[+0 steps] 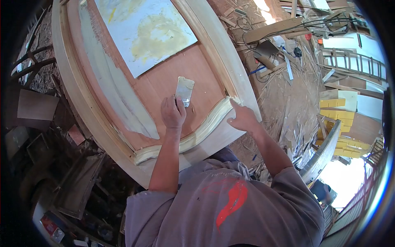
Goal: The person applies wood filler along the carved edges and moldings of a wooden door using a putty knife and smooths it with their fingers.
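My left hand point(173, 112) is closed around a putty knife point(185, 88), a flat metal blade smeared with cream filler, held above the reddish wood panel. My right hand point(245, 116) has its index finger stretched out to the end of a curved moulding point(197, 133). That fingertip touches the filler-coated corner; the thumb stands apart, and the other fingers are partly hidden. Pale filler covers the moulding along its wavy length. Both hands are over a framed wooden door panel point(189, 61) with a rounded outer edge.
On the panel lies a white board point(154, 35) with yellowish filler spread on it. A wide pale filler strip point(105, 74) runs along the panel's left side. Wood scraps and cables point(284, 33) litter the floor at right, near stacked yellow pieces point(339, 119). Dark furniture parts stand at left.
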`<state>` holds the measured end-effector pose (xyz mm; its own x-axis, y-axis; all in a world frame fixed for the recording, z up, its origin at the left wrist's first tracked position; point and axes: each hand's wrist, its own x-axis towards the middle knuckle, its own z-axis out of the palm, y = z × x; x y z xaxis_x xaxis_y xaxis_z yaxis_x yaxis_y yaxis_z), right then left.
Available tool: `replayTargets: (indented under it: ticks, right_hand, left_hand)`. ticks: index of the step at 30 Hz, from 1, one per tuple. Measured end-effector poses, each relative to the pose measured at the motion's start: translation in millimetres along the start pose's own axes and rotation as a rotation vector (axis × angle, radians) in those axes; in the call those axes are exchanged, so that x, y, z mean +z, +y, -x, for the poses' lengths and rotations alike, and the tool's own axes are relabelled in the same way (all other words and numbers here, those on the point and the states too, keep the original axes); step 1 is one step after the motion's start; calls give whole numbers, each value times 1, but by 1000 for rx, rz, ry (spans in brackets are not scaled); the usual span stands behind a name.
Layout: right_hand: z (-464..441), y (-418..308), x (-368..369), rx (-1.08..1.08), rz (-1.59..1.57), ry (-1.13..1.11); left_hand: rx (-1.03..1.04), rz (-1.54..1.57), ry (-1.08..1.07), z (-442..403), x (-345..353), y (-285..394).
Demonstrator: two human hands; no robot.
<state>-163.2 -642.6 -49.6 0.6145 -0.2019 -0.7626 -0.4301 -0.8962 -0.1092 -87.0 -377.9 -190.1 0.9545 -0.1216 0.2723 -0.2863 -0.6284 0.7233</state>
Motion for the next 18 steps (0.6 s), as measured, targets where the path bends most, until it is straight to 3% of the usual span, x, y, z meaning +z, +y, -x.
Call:
replayTargets:
  ticks: [12, 18]
  right_hand:
    - [5, -33, 17, 16, 137, -47]
    - [19, -54, 39, -96, 109, -97]
  left_hand:
    - [6, -21, 7, -1, -2, 3]
    - [-9, -32, -16, 0, -1, 1]
